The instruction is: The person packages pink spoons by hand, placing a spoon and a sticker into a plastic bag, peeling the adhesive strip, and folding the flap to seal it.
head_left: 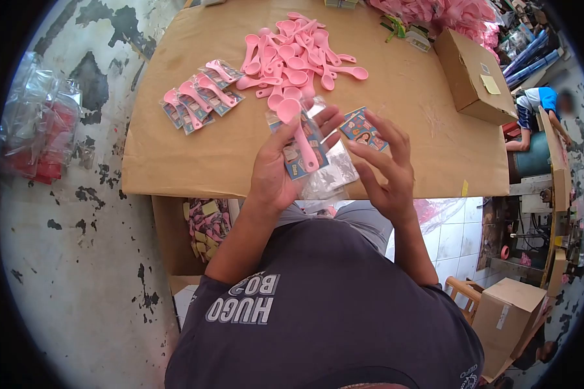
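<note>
Smooth pink spoon [307,150] over a blue card [294,166] — left grip [279,162] half-open, cradling both; right grip [389,165] loosely spread, seemingly empty.

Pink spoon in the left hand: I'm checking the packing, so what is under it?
Under the pink spoon is a blue printed card, held in the left hand. Whatever print lies directly behind the spoon is covered, so it cannot be seen.
</note>
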`<action>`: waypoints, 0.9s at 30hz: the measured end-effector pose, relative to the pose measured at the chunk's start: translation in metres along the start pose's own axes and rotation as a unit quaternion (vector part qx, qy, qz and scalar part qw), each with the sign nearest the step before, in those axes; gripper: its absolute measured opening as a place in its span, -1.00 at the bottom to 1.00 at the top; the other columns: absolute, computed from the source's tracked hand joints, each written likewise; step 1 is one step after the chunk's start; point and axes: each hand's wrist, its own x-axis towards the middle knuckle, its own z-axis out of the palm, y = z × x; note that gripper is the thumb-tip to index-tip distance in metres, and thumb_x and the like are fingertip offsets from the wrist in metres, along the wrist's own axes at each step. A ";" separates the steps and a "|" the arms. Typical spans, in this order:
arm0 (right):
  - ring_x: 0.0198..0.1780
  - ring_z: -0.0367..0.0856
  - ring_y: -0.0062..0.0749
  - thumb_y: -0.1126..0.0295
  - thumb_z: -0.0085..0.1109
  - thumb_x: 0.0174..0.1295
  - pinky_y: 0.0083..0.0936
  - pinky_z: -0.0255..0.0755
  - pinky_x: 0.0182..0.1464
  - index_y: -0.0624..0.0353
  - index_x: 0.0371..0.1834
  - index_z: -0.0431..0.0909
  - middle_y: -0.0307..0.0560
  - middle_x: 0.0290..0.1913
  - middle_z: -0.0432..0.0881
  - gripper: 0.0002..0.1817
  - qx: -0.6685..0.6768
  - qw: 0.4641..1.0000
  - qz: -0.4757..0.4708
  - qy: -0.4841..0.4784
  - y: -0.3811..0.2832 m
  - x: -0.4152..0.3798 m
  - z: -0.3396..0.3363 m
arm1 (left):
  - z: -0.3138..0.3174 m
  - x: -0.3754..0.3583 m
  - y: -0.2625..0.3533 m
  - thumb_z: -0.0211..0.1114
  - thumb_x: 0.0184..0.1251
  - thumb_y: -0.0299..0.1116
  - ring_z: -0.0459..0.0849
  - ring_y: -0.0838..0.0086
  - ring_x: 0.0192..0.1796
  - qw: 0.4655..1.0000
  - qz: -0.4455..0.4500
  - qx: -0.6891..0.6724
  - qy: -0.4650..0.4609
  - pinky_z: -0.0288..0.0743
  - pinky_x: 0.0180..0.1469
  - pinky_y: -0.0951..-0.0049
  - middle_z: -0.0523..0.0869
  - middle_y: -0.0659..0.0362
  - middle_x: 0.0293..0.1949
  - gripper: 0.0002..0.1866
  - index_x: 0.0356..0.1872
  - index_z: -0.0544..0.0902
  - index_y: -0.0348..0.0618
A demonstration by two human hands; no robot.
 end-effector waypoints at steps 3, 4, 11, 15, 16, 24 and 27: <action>0.51 0.37 0.10 0.59 0.36 0.11 -0.09 0.29 0.49 -0.17 0.06 0.80 0.05 0.52 0.44 -0.54 -0.064 0.997 -0.020 -0.033 -0.003 0.009 0.010 | 0.007 -0.002 -0.007 0.02 0.71 -0.23 0.48 0.08 0.50 0.999 -0.031 0.042 -0.011 0.37 0.55 0.14 0.56 -0.13 0.37 -0.49 0.52 0.29 -0.25; 0.52 0.36 0.09 0.58 0.37 0.08 -0.10 0.30 0.49 -0.18 0.03 0.82 0.03 0.52 0.44 -0.55 -0.061 0.996 -0.050 -0.044 0.000 0.010 0.014 | 0.006 -0.003 -0.011 0.01 0.72 -0.20 0.51 0.12 0.48 0.998 -0.034 0.060 -0.009 0.40 0.52 0.17 0.55 -0.13 0.40 -0.46 0.54 0.27 -0.25; 0.35 0.58 -0.08 0.55 0.43 0.11 -0.25 0.47 0.29 0.05 -0.09 0.83 0.01 0.23 0.71 -0.71 0.128 0.991 -0.025 0.018 0.003 0.013 0.006 | -0.008 -0.003 -0.010 0.05 0.68 -0.11 0.53 0.11 0.44 0.995 -0.046 0.090 0.001 0.41 0.51 0.16 0.48 -0.13 0.45 -0.37 0.58 0.22 -0.26; -0.15 0.68 -0.52 0.52 0.39 0.35 -0.53 0.52 0.01 0.28 0.19 0.63 -0.07 -0.09 0.79 -0.64 0.212 0.961 0.168 0.054 0.006 0.002 0.001 | -0.003 -0.008 -0.004 0.09 0.67 -0.16 0.54 0.15 0.44 0.966 -0.003 0.249 -0.065 0.36 0.54 0.18 0.47 -0.18 0.46 -0.36 0.58 0.19 -0.29; -0.19 0.66 -0.58 0.53 0.39 0.34 -0.57 0.51 -0.04 0.29 0.27 0.56 -0.10 -0.13 0.78 -0.56 0.237 0.950 0.201 0.039 0.005 0.000 0.002 | 0.001 -0.010 -0.008 0.23 0.62 -0.33 0.67 0.33 0.30 0.966 0.005 0.249 -0.064 0.51 0.38 0.32 0.65 -0.10 0.29 -0.43 0.51 0.32 -0.33; -0.25 0.68 -0.56 0.53 0.40 0.33 -0.64 0.50 -0.19 0.23 0.34 0.46 -0.13 -0.22 0.75 -0.48 0.242 0.931 0.271 0.033 -0.010 -0.013 0.014 | -0.001 -0.018 -0.015 0.26 0.59 -0.43 0.79 0.52 -0.09 0.915 0.023 0.403 -0.012 0.70 -0.04 0.53 0.82 0.01 -0.04 -0.61 0.33 0.56 -0.36; -0.13 0.68 -0.40 0.53 0.42 0.29 -0.53 0.52 -0.15 0.21 0.23 0.57 -0.04 -0.09 0.74 -0.56 0.066 0.980 0.169 0.085 -0.008 -0.010 0.012 | 0.000 -0.021 -0.020 0.25 0.59 -0.45 0.79 0.56 -0.17 0.892 0.060 0.448 0.006 0.69 -0.17 0.55 0.84 0.05 -0.14 -0.58 0.39 0.52 -0.31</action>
